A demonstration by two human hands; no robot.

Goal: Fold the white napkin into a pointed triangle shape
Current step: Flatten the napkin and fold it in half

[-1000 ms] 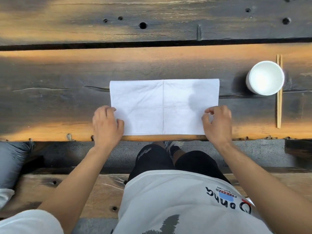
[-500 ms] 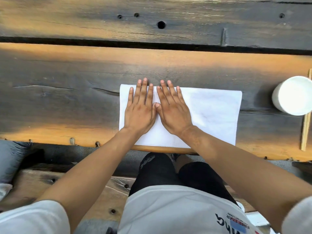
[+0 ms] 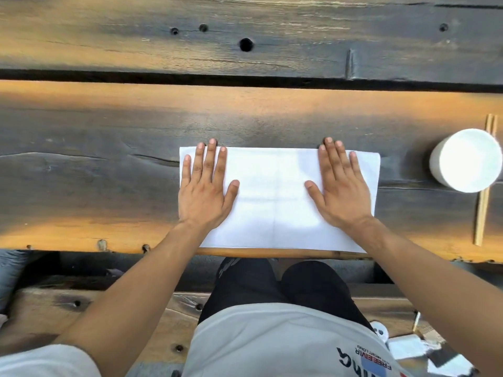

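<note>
The white napkin lies flat as a wide rectangle on the dark wooden table, close to its near edge, with a faint vertical crease down its middle. My left hand presses flat on the napkin's left end, fingers straight and slightly spread. My right hand presses flat on the right end in the same way. The fingertips of both hands reach the napkin's far edge.
A white cup stands on the table to the right of the napkin. A pair of wooden chopsticks lies beside and partly under it. A dark gap runs between the table planks farther back. My knees and a bench sit below the table edge.
Both hands went from the napkin's near corners to its left-centre side by side, then slid apart to the two ends, pressing it flat.
</note>
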